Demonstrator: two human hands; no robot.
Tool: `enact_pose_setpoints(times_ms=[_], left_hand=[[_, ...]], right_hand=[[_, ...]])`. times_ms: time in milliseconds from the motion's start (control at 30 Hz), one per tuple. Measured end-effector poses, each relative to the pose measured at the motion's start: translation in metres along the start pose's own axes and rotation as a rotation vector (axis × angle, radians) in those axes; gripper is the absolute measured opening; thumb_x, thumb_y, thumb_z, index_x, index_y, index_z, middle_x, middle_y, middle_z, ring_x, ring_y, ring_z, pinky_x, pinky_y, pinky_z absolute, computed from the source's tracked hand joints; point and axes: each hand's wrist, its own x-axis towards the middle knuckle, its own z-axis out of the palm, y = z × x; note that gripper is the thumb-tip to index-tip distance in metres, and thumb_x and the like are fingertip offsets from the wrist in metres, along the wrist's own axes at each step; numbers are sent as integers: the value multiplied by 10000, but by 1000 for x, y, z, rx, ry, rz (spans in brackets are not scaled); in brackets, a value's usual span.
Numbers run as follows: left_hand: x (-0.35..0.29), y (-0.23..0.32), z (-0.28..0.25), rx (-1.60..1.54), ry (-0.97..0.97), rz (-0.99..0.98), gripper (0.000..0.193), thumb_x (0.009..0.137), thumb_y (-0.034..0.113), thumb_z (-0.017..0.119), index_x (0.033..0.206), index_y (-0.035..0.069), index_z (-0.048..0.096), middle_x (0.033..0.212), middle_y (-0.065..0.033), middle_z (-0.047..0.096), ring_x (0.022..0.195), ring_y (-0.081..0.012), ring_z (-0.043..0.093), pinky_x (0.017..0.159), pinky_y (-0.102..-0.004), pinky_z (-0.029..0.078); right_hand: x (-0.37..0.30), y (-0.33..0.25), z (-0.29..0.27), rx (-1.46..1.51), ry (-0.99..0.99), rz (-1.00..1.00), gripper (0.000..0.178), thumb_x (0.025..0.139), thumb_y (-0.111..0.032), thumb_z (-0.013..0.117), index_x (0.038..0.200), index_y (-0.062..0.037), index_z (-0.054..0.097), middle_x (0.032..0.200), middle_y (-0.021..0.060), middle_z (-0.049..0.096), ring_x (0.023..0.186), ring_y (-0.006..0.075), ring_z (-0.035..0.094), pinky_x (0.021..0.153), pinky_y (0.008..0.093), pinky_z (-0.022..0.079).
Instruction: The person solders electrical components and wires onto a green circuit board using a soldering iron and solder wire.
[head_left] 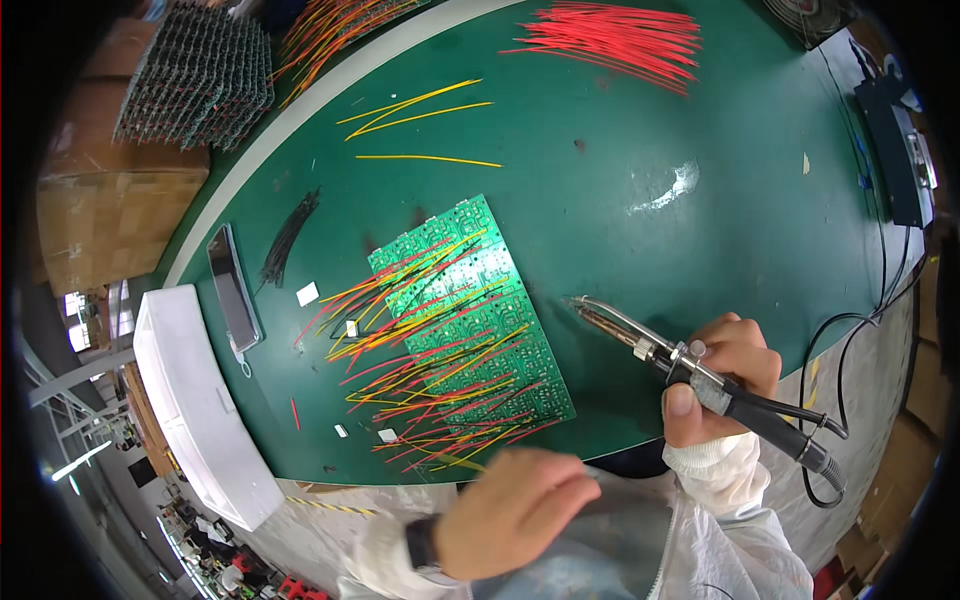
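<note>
Soldering iron with black handle and twin metal tips [690,365], gripped in my right hand [725,375] at lower right of the frame, tip off the board.

I see its long axis running from lower right up to the left, tips aimed at the right edge of the green circuit board panel [470,320] bristling with red and yellow wires [420,350] at frame centre, near but apart. My left hand [515,510], bottom centre, is blurred and loosely curled; I cannot tell whether it holds anything. My worry: the hot tip could drift onto wire insulation, or the black cable [830,480] trailing off the green table mat [640,120] could snag and tug the iron. A dark phone [232,290] lies left.
</note>
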Motion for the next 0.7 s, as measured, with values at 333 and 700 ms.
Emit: enact_pose_setpoints(times_ms=[333,700], left_hand=[[-11,-29,36,30,334,-238,208,691,-69,641,878,20,648,822,-88,605,699,-232,592,612,-307,478],[-4,-11,-1,154,429,-135,137,728,-32,637,852,17,603,830,-86,609,727,-234,593,633,-301,467]], right_hand=[[-5,6,-1,-43,45,-29,321,698,-153,682,878,-12,456,712,99,519,532,137,488,497,255,399],[-2,3,-1,-87,67,-42,335,725,-184,677,887,-13,440,687,106,509,536,147,491,517,265,437]])
